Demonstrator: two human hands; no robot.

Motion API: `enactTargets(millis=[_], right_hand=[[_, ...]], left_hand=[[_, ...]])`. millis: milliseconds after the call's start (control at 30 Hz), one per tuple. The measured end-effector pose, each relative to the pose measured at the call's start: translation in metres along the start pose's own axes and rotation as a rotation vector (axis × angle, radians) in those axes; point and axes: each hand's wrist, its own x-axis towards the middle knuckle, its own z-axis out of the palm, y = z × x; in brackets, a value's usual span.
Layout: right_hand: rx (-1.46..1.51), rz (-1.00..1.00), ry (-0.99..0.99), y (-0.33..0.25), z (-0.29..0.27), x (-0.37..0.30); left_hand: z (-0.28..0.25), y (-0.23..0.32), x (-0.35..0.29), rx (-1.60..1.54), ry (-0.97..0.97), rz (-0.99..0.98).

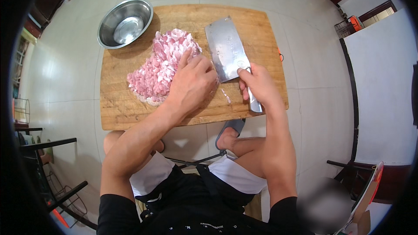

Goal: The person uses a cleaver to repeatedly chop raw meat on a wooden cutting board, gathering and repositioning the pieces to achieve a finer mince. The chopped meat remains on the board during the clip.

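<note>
My right hand (260, 83) grips the metal handle of a broad cleaver (226, 48), with the thumb near where blade meets handle. The blade lies over the right half of a thick wooden chopping board (257, 21), its end pointing away from me. A heap of pink diced meat (159, 67) spreads over the board's left half. Against the heap's right side is my left hand (193, 80), fingers bent and one of them reaching out over the meat. Its fingertips are mostly hidden. A small scrap of meat (226, 96) lies between the two hands.
At the board's far left corner stands a steel bowl (126, 24), with no food visible inside. My legs are under the board's near edge, one foot in a grey slipper (235, 126). Black metal frames (48, 143) stand left; a white panel (379, 87) rises on the right.
</note>
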Motion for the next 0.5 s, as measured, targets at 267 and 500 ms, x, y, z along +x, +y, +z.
enactTargets(millis=[267, 500], right_hand=[[0.021, -0.017, 0.161, -0.004, -0.018, -0.005], [-0.052, -0.041, 0.041, -0.019, -0.007, -0.050]], left_hand=[[-0.008, -0.028, 0.017, -0.016, 0.094, -0.098], [-0.031, -0.049, 0.021, -0.119, -0.099, -0.050]])
